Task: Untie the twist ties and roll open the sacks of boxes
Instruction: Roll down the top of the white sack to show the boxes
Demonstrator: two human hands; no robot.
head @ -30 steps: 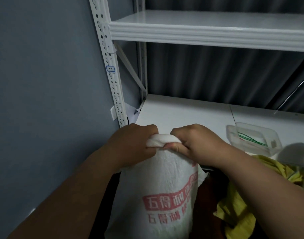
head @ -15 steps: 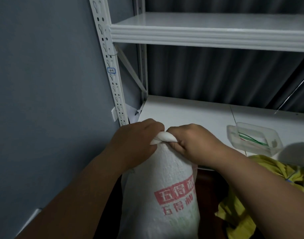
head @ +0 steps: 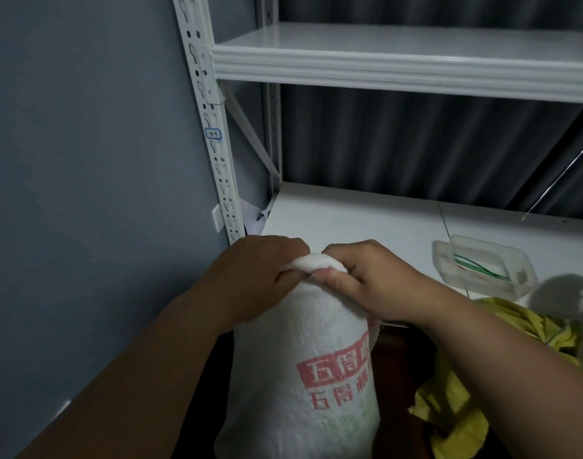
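white sack (head: pixel 303 376) stands below the shelf edge (head: pixel 349 220), its bunched top gripped by left hand (head: pixel 263 273) and right hand (head: pixel 366 279). risk: the woven fabric slips while rolling. since a second ago the hands have closed in. farther right, a clear tray (head: pixel 482 270) holds ties.

sack (head: pixel 303 376): I see white woven cloth with red printed characters, one row in a red block, and a faint green tint low down
shelving (head: pixel 399 64): white, I note; its upright carries a small blue-edged label
wall (head: pixel 84 160): flat blue-grey from where I look
curtain (head: pixel 416 144): dark grey, vertical folds
tray (head: pixel 482 271): clear, I make out green and red strands inside
cloth (head: pixel 455 419): yellow
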